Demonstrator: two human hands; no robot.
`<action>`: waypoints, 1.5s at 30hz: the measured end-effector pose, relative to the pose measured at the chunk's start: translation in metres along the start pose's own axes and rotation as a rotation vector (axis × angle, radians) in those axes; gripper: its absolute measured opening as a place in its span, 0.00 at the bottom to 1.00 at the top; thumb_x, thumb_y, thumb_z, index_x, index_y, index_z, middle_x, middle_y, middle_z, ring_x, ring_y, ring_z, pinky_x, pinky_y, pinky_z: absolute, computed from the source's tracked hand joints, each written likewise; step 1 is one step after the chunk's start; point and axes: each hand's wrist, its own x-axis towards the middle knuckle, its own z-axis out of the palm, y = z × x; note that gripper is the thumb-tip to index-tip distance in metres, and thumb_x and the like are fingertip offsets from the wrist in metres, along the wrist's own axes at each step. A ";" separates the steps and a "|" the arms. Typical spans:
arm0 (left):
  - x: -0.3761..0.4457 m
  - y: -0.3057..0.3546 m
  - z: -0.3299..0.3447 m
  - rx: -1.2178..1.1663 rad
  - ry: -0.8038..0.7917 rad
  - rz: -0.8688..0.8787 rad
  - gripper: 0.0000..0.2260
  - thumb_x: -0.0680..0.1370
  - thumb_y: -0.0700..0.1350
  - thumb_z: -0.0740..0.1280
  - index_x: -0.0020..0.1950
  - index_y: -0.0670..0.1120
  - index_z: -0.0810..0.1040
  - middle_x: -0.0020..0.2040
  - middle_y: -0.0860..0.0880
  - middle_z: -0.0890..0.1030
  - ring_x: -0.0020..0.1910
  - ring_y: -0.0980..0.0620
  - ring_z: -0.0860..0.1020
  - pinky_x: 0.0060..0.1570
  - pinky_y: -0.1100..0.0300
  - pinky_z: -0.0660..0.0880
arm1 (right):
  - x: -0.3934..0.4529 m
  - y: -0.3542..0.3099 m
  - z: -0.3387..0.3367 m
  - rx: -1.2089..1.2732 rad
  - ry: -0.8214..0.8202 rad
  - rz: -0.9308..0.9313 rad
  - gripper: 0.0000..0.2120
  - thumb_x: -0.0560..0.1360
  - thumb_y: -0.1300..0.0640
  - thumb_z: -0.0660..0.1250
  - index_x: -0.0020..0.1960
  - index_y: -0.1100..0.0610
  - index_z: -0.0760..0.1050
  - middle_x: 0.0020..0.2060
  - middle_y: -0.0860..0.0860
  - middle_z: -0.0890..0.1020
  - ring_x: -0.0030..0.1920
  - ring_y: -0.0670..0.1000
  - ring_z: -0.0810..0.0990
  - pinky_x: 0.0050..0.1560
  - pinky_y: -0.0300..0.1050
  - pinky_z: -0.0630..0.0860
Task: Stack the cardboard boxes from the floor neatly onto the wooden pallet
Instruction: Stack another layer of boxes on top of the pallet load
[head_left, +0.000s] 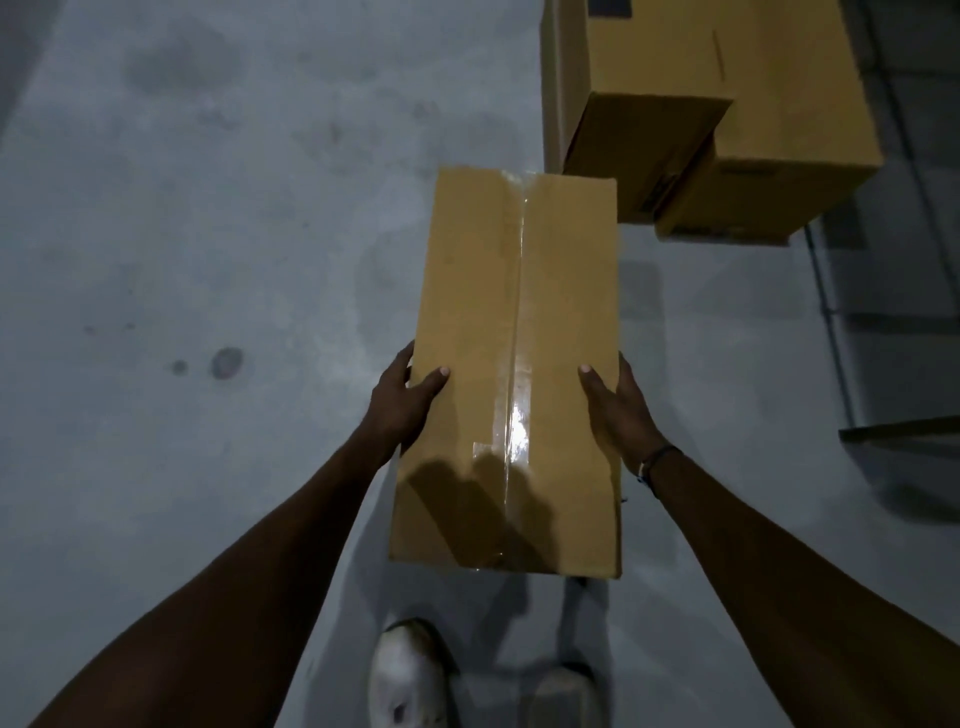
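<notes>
Long tan taped cardboard box (511, 374) between left hand (402, 402), right hand (621, 410).

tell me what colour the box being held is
Plain tan-brown cardboard box with a clear glossy tape strip down its middle, seen in the head view.

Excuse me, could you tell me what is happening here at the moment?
A person is carrying a long taped cardboard box above the grey concrete floor. The left hand grips one long side and the right hand the other, thumbs lying on top. Ahead and to the right sit more cardboard boxes, one smaller box tilted against a bigger one. No wooden pallet is visible in this view, so the carried box has not yet been set down.
</notes>
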 end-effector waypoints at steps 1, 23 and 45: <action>-0.006 0.003 -0.002 -0.001 0.000 0.016 0.35 0.74 0.66 0.70 0.79 0.60 0.67 0.71 0.52 0.78 0.67 0.47 0.78 0.65 0.40 0.77 | -0.005 -0.005 -0.001 -0.003 -0.017 -0.005 0.34 0.81 0.38 0.67 0.83 0.44 0.59 0.75 0.43 0.72 0.74 0.48 0.71 0.79 0.56 0.64; -0.393 0.428 -0.174 -0.133 0.260 0.293 0.23 0.81 0.58 0.69 0.76 0.66 0.70 0.63 0.62 0.82 0.58 0.59 0.83 0.60 0.50 0.81 | -0.340 -0.500 -0.091 0.004 -0.122 -0.304 0.23 0.83 0.43 0.66 0.75 0.36 0.63 0.64 0.31 0.74 0.71 0.43 0.73 0.77 0.47 0.66; -0.773 0.391 -0.408 -0.485 0.891 0.279 0.26 0.80 0.56 0.72 0.77 0.64 0.70 0.67 0.59 0.80 0.60 0.56 0.82 0.58 0.50 0.82 | -0.633 -0.678 0.153 -0.218 -0.726 -0.637 0.29 0.81 0.38 0.67 0.80 0.37 0.65 0.70 0.34 0.77 0.69 0.37 0.76 0.73 0.46 0.72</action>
